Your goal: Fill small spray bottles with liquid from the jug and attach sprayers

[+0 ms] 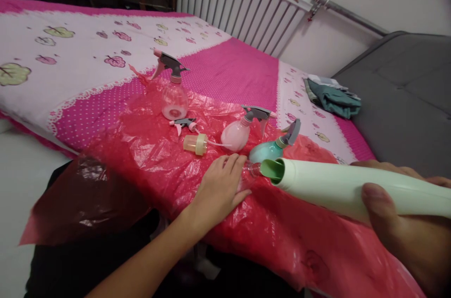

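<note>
My left hand (pixel 219 187) is wrapped round a clear spray bottle (pixel 250 172) without its head, tilted on the red plastic sheet (pixel 169 171). In my right hand (pixel 389 215) is a long pale green bottle (pixel 324 183), held nearly level, its darker green spout (pixel 270 169) at the mouth of the clear one. Any flow between them is too small to make out. Beyond my left hand lie a loose spray head (pixel 183 123) with its tube and a small yellowish capped bottle (pixel 196 144). A pink spray bottle (pixel 234 136) and a teal one (pixel 266 151) lie tilted nearby.
Farther back, a clear spray bottle (pixel 174 99) stands upright on the sheet. The sheet covers part of a pink and white bed (pixel 225 67). Folded clothes (pixel 333 96) lie by the grey headboard (pixel 405 82). A white radiator (pixel 243 2) runs along the wall.
</note>
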Demonstrator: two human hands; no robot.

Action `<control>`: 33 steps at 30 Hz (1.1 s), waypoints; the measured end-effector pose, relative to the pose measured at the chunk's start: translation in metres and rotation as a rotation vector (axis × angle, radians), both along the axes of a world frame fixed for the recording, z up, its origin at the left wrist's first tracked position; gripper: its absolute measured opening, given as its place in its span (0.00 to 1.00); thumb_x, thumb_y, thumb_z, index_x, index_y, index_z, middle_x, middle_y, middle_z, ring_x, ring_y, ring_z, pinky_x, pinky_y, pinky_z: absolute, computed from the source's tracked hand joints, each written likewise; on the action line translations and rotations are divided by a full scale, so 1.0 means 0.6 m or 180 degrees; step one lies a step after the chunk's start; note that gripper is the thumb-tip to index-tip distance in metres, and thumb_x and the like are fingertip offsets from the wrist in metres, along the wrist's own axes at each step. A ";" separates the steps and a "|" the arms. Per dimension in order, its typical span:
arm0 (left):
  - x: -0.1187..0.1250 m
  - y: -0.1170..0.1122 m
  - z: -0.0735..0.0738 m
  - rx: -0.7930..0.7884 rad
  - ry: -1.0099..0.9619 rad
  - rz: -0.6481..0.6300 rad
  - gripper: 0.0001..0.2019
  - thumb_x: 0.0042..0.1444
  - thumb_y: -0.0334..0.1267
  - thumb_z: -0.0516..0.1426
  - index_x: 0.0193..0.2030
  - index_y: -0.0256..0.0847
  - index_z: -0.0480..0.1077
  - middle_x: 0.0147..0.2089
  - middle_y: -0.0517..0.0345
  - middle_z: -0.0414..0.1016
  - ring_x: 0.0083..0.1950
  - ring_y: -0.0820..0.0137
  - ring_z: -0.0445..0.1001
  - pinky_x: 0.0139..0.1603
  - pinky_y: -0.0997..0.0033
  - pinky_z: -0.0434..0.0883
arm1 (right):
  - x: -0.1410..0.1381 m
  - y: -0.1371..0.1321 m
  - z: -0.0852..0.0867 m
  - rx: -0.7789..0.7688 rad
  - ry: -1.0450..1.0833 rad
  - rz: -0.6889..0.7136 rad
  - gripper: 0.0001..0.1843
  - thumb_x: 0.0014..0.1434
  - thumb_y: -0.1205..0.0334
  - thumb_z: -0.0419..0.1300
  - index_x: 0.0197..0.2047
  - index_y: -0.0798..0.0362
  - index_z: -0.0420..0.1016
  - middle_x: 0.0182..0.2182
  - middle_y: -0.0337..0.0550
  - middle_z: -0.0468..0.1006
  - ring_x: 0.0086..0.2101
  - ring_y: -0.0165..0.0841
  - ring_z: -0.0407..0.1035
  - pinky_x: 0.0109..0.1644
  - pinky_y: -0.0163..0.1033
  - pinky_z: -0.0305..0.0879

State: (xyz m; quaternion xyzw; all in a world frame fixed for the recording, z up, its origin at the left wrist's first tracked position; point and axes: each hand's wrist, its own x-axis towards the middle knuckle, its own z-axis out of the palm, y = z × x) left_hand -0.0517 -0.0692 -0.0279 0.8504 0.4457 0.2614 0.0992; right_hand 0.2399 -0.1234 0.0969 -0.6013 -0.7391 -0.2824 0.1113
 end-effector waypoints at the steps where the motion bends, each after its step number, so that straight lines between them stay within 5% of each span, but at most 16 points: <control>1: 0.000 0.000 0.000 0.0003 0.0001 -0.0001 0.38 0.64 0.49 0.65 0.72 0.30 0.58 0.69 0.38 0.70 0.65 0.46 0.71 0.67 0.47 0.70 | -0.001 0.000 0.001 0.0018 0.0002 0.0015 0.25 0.68 0.41 0.39 0.49 0.44 0.70 0.36 0.42 0.78 0.36 0.44 0.68 0.48 0.53 0.49; 33: 0.000 0.001 0.001 0.0006 -0.0009 0.0011 0.37 0.63 0.47 0.65 0.71 0.30 0.58 0.69 0.38 0.70 0.65 0.46 0.71 0.68 0.48 0.69 | -0.002 -0.001 0.000 -0.0017 0.0110 -0.0072 0.25 0.67 0.40 0.39 0.49 0.43 0.70 0.37 0.43 0.77 0.37 0.45 0.68 0.51 0.56 0.51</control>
